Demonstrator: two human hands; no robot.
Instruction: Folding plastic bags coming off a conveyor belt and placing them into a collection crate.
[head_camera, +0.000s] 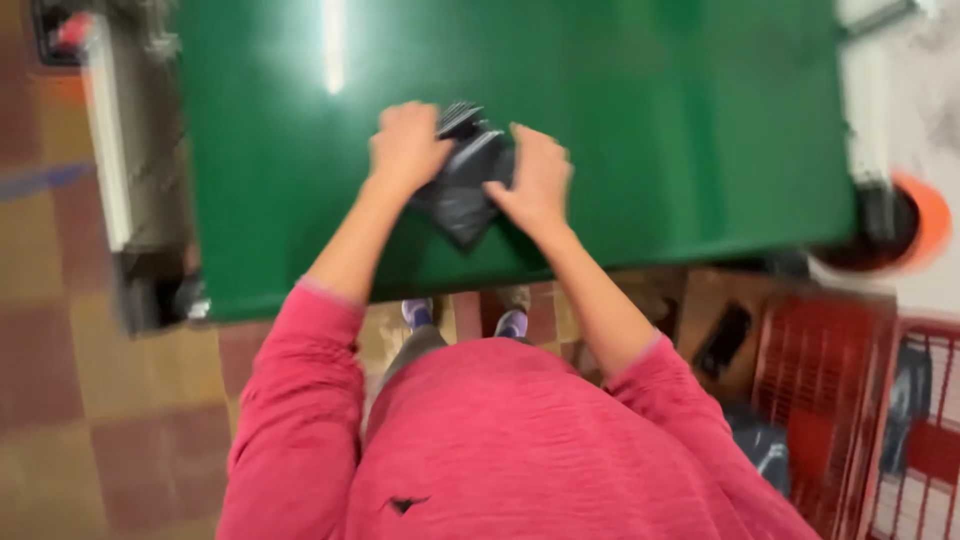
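Folding looks to be the step in hand: a dark grey cloth piece (466, 185) is gripped just above frame centre, on the green table (650, 130). Left hand (405, 148) is closed on its left edge, right hand (537, 178) is pinching the right edge. Edges are best kept aligned, fabric pulled taut. Red wire baskets (860, 400) are seen lower right.

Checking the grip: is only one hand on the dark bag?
No, both the left hand and right hand grip the dark bag on the green table.
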